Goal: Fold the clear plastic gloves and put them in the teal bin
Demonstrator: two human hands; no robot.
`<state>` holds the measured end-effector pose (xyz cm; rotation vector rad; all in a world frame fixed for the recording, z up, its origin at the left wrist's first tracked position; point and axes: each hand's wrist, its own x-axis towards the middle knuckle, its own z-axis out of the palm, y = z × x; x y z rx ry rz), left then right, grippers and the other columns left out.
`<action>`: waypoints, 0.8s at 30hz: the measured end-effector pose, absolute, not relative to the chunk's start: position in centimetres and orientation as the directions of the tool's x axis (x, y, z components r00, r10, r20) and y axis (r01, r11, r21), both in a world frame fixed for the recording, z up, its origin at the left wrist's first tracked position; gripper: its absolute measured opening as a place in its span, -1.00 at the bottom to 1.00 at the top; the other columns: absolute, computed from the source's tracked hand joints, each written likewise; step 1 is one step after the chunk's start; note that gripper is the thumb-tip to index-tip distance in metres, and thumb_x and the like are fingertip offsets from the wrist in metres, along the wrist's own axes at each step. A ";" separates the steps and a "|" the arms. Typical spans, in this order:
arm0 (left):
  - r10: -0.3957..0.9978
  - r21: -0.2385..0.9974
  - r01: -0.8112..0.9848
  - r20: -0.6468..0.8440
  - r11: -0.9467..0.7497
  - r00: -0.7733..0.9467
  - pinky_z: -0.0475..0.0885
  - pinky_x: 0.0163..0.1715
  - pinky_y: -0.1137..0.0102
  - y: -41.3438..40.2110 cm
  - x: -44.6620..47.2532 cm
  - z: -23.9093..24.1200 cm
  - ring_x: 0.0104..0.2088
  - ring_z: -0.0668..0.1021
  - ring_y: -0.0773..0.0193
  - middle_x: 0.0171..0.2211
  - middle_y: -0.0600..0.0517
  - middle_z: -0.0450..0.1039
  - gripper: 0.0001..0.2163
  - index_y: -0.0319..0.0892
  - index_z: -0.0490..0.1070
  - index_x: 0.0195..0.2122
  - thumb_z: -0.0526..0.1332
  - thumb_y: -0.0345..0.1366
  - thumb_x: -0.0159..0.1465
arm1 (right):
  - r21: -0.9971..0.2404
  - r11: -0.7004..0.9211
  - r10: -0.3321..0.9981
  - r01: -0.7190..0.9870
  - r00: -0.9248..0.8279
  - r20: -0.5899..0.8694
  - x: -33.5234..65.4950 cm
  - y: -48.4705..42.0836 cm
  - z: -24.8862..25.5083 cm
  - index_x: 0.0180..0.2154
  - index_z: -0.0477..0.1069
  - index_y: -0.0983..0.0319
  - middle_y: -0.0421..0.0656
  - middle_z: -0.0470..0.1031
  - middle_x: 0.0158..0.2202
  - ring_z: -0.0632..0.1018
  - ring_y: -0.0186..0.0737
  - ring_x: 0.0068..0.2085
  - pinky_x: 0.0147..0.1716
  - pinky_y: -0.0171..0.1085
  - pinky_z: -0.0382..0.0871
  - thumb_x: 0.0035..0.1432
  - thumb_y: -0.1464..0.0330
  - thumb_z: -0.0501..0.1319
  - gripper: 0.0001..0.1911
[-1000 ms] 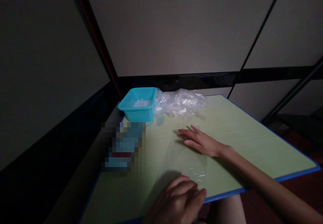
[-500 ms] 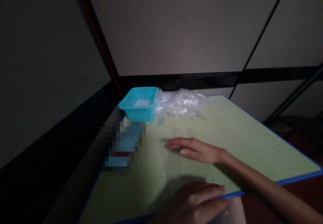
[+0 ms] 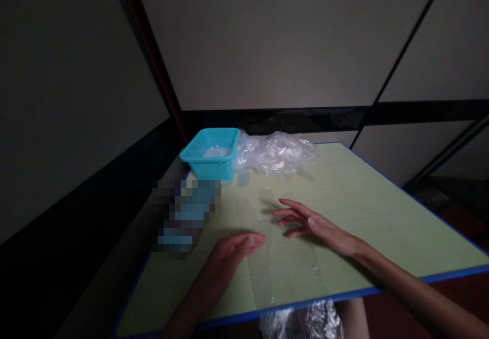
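A clear plastic bag (image 3: 290, 262) lies flat on the table, its strap-like upper end pointing away from me. My left hand (image 3: 235, 247) is over the bag's left side, fingers stretched out together with the thumb lying along them; nothing shows in it. On the bag's right side hovers my right hand (image 3: 305, 223), open, its fingers apart and slightly bent. Whether either hand touches the film is hard to tell. Crumpled clear plastic (image 3: 305, 321) shows below the near table edge, by my lap.
A turquoise plastic basket (image 3: 212, 170) stands at the far left corner with something whitish inside. Beside it is a heap of crumpled clear plastic bags (image 3: 280, 153). A blurred-out flat bluish item (image 3: 191, 216) lies at the left edge. The table (image 3: 382, 216) has blue edging; wall panels rise behind.
My left hand has moved from the near table edge up and left over the bag. My right hand has shifted slightly right and turned, its fingers spreading. The plastic by my lap is more exposed.
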<state>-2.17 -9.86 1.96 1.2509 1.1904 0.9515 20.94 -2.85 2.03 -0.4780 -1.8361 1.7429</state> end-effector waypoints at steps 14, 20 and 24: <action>0.981 0.970 -0.242 -0.075 0.030 -0.177 0.39 -0.12 0.28 -9.7 -3.5 2.3 -0.20 0.55 0.11 -0.30 -0.08 0.56 -0.76 -0.25 0.51 -0.37 0.25 -0.16 0.09 | -0.965 0.068 0.768 -0.254 -0.604 0.213 21.5 -1.8 1.5 0.12 0.08 0.06 -0.02 0.29 0.07 0.37 -0.11 0.02 -0.10 -0.09 0.31 0.17 0.00 -0.03 -0.46; 0.986 0.972 -0.185 -0.131 0.147 0.099 0.34 -0.08 0.22 -8.9 -2.1 2.9 -0.19 0.55 0.06 -0.28 -0.15 0.55 -0.67 -0.30 0.51 -0.35 0.19 -0.08 0.13 | -0.982 0.077 0.653 -0.172 -0.736 0.180 20.7 -2.3 2.3 0.18 -0.01 0.10 0.00 0.22 0.13 0.31 -0.09 0.07 -0.05 -0.05 0.26 0.16 0.01 -0.01 -0.38; 0.969 0.978 -0.133 -0.128 0.158 0.211 0.35 -0.09 0.23 -7.6 -0.9 3.1 -0.19 0.54 0.06 -0.28 -0.14 0.54 -0.62 -0.29 0.51 -0.36 0.14 -0.03 0.15 | -0.985 0.077 0.610 -0.156 -0.774 0.171 20.0 -2.5 2.6 0.19 -0.03 0.11 0.01 0.21 0.12 0.31 -0.10 0.07 -0.04 -0.03 0.24 0.16 0.01 0.00 -0.37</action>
